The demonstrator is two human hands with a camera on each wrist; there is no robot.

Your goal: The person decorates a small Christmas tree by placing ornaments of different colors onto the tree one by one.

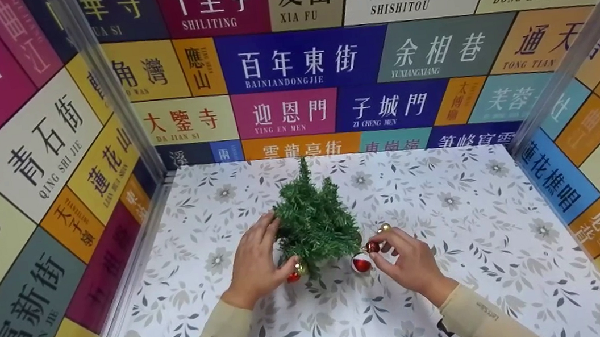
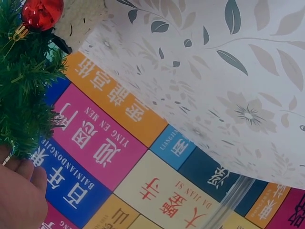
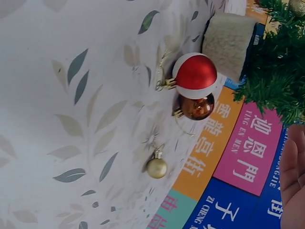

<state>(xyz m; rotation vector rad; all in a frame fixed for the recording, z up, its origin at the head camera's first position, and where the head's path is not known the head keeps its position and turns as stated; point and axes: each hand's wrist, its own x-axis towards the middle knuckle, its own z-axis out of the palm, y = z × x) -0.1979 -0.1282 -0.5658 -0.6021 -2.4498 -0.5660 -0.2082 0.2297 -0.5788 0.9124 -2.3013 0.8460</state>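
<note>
A small artificial Christmas tree (image 1: 315,218) with green bristly branches stands on the table. The left hand (image 1: 257,262) rests along its left side, fingers extended against the branches; in the left wrist view its fingertips touch the foliage. Below that thumb is a shiny red bauble (image 2: 42,12) with a gold cap. To the right of the tree, the right hand (image 1: 408,261) pinches a small dark red bauble (image 1: 372,246) between thumb and index finger. Beneath it lie a red-and-white bauble (image 3: 195,75), a copper-brown bauble (image 3: 198,109) and a small gold bauble (image 3: 157,168).
A white tablecloth (image 1: 456,229) with a grey leaf pattern covers the table. The tree's tan fabric-wrapped base (image 3: 228,45) shows in the right wrist view. Panels printed with colourful street signs (image 1: 298,60) enclose the back and both sides, with clear corner posts (image 1: 119,93).
</note>
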